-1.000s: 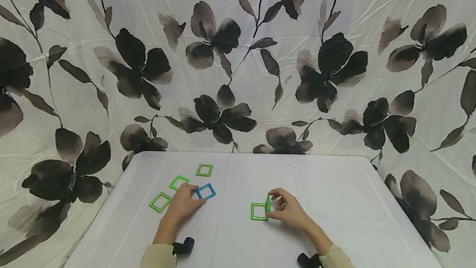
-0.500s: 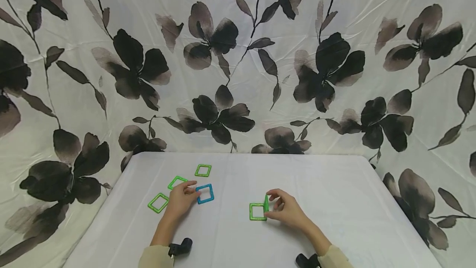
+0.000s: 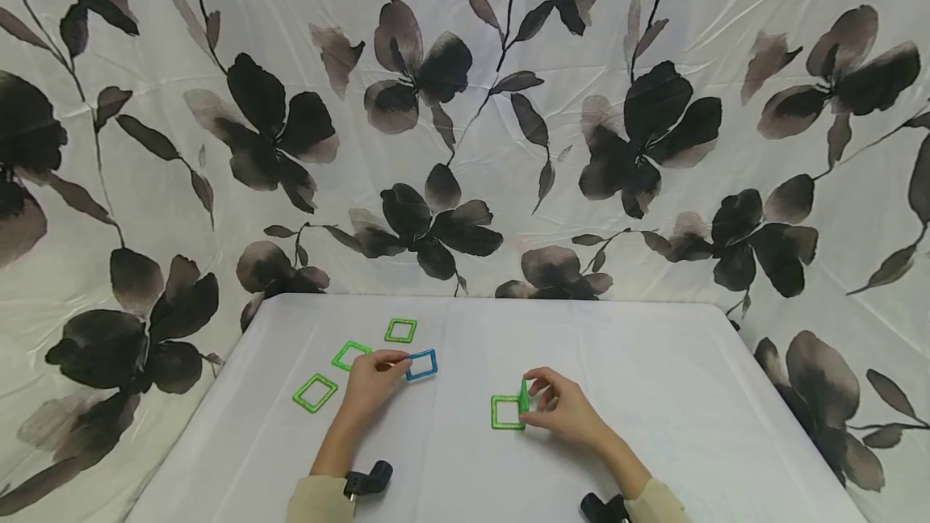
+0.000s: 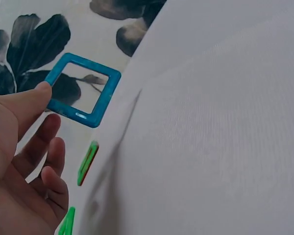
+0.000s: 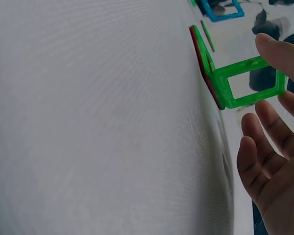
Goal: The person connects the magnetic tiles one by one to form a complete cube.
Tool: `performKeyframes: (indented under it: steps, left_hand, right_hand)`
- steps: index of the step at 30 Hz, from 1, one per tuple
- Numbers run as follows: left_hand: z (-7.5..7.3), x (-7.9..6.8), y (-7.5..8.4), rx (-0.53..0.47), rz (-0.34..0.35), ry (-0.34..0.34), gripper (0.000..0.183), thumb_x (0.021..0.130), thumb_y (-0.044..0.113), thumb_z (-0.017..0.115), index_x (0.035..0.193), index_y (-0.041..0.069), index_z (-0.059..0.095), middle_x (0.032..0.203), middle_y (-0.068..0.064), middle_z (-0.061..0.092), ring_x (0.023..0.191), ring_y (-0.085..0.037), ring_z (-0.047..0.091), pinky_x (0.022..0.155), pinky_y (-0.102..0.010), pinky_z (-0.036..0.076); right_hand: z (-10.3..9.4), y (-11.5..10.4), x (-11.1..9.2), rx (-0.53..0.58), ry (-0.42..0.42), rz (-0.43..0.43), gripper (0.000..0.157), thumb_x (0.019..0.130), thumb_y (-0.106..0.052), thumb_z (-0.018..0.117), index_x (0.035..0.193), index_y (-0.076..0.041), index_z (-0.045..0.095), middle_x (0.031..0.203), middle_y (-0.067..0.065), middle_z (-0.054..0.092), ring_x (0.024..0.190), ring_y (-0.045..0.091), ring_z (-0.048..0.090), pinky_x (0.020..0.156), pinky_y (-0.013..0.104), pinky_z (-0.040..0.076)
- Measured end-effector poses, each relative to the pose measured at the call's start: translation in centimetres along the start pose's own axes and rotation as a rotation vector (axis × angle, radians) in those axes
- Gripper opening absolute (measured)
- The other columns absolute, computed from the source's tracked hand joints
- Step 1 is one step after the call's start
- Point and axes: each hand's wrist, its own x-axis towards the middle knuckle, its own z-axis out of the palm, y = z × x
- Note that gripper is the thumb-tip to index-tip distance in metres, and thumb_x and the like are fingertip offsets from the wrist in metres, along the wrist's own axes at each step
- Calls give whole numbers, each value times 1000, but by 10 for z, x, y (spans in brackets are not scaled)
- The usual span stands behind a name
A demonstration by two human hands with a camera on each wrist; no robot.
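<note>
My left hand (image 3: 374, 384) pinches a blue square magnetic tile (image 3: 422, 365) by one edge, between thumb and fingers. In the left wrist view the blue tile (image 4: 106, 100) is lifted above the white table. My right hand (image 3: 570, 407) pinches a green square magnetic tile (image 3: 524, 396) that stands upright. Its lower edge meets the right edge of a second green tile (image 3: 506, 427) lying flat. The right wrist view shows the upright green tile (image 5: 250, 101) and the flat one (image 5: 202, 53) joined at an angle.
Several more tiles lie at the left of the white table (image 3: 450, 458): a green tile (image 3: 315, 407) at the front, another green tile (image 3: 343, 356) behind the left hand, and a green tile (image 3: 401, 340) farther back. A flower-printed cloth (image 3: 450, 160) hangs behind the table.
The left hand has lifted the blue tile off the table and moved it to the right, turning it more upright. The right hand and its green tiles stay in place.
</note>
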Motion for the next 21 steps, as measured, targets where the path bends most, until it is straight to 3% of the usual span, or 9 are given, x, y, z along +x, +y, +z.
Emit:
performKeyframes:
  steps: [9,21]
  left_hand:
    - [17,-2,2,-61,-14,-79,10,84,17,78,93,14,78,88,3,69,76,-18,58,62,-26,47]
    - [46,2,23,-169,73,-191,14,84,21,78,95,13,78,86,2,71,76,-19,60,63,-26,49]
  right_hand:
    - [5,3,-1,27,-24,7,62,75,-21,86,127,-4,56,98,5,62,79,22,61,67,27,51]
    - [-1,-9,0,21,-18,23,61,74,-9,85,127,-3,55,99,10,63,81,29,61,66,26,50]
